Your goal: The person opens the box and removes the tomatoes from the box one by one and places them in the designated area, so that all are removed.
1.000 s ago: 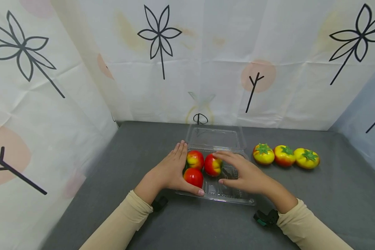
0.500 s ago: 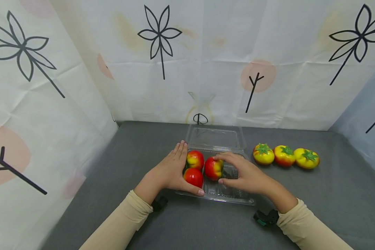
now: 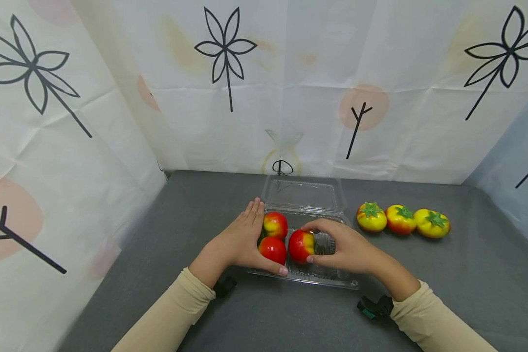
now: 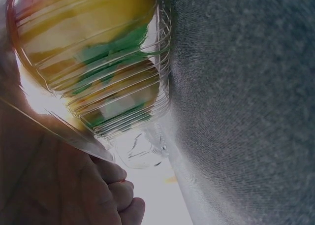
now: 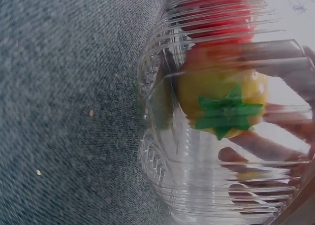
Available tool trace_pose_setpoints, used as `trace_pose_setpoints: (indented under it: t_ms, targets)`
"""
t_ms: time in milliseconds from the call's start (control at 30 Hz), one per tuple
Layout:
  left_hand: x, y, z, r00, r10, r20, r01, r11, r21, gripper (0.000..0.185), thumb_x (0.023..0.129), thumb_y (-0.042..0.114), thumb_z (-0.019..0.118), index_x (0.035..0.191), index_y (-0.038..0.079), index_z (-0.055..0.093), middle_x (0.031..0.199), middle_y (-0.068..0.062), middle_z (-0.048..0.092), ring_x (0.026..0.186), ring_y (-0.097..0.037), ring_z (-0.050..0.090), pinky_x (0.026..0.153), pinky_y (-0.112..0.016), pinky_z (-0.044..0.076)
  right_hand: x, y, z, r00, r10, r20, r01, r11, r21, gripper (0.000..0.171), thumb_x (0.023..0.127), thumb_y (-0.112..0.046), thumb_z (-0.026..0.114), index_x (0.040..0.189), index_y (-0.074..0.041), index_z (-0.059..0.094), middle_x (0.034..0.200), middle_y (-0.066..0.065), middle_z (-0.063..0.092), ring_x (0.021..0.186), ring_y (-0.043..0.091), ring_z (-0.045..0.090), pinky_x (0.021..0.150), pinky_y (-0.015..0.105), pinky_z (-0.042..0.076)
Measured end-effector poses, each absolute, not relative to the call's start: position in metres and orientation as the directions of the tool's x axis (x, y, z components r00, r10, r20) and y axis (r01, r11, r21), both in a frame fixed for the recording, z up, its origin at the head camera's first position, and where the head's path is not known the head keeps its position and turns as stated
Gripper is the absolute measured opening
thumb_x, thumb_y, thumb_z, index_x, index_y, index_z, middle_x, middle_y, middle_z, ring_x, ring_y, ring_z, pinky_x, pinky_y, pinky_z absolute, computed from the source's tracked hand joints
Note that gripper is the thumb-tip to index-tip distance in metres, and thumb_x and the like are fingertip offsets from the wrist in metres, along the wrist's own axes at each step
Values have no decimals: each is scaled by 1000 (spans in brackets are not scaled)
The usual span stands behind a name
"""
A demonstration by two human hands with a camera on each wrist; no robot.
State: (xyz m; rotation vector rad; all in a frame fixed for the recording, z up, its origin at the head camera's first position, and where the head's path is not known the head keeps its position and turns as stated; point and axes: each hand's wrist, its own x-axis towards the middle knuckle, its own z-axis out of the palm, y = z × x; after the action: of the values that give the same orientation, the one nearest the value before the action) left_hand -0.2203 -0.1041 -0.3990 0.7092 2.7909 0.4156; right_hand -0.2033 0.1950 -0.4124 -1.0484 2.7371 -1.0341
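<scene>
Two red tomatoes (image 3: 273,237) already sit at the left end of the clear box (image 3: 330,278) mid-desk, the flat left hand (image 3: 237,239) steadying its side while the right hand (image 3: 347,249) pinches a third tomato (image 3: 300,246) inside; three yellow tomatoes (image 3: 402,219) wait toward the right edge.

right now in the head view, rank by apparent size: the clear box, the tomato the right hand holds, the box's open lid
1. clear box, largest
2. open lid, farther away, so unsure
3. tomato gripped by the right hand, smallest
</scene>
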Motion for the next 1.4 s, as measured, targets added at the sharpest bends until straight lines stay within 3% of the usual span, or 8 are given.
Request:
trace_pose_setpoints:
  t_ms: [867, 1133, 1400]
  targets:
    - [-221, -104, -400, -854, 497, -154, 435, 845, 310, 153, 66, 92, 71, 171, 5, 0, 180, -14, -3, 168, -33, -2, 135, -52, 15, -203, 199, -409, -761, -604, 234, -590, 497, -636, 55, 92, -34, 85, 141, -22, 64, 139, -7, 67, 123, 17, 64, 103, 57, 57]
    - [-221, -104, -399, -854, 497, -158, 434, 845, 312, 153, 66, 92, 71, 171, 5, 1, 180, -14, -3, 168, -34, -2, 135, -52, 15, -203, 202, -404, -758, -601, 254, -604, 499, -622, 55, 92, -34, 85, 142, -22, 64, 138, -7, 67, 119, 14, 65, 97, 49, 59]
    - [-221, -105, -399, -852, 499, -157, 436, 844, 313, 154, 66, 92, 71, 171, 4, 0, 180, -14, -4, 168, -34, -2, 135, -52, 14, -204, 207, -399, -756, -597, 267, -604, 480, -636, 55, 93, -30, 85, 143, -21, 63, 140, -4, 66, 118, 15, 66, 97, 48, 60]
